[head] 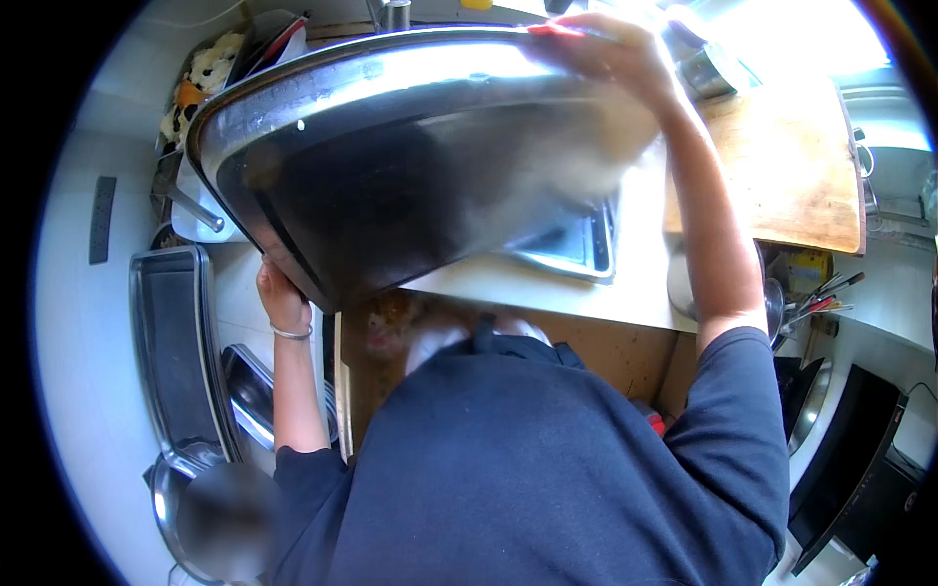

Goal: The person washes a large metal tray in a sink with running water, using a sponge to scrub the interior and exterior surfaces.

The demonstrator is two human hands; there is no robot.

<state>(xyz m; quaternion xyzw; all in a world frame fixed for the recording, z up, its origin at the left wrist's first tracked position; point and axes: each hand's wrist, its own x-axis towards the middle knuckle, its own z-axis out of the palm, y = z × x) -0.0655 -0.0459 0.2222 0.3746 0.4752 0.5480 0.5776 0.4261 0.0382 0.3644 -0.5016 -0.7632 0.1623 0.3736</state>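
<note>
A large dark metal tray is held up and tilted in front of me, its broad face towards the camera. My left hand, with a bangle at the wrist, grips its lower left edge. At the upper right, my right hand is closed over the far rim; glare blurs the fingers partly. Below the raised tray, a smaller shallow metal tray rests on the white worktop, partly hidden behind the large one.
A wooden board lies at the right, near a metal container and brushes. Long metal trays and a smaller metal pan stand at the left, close to a blurred round shape. A metal tap juts out at the upper left.
</note>
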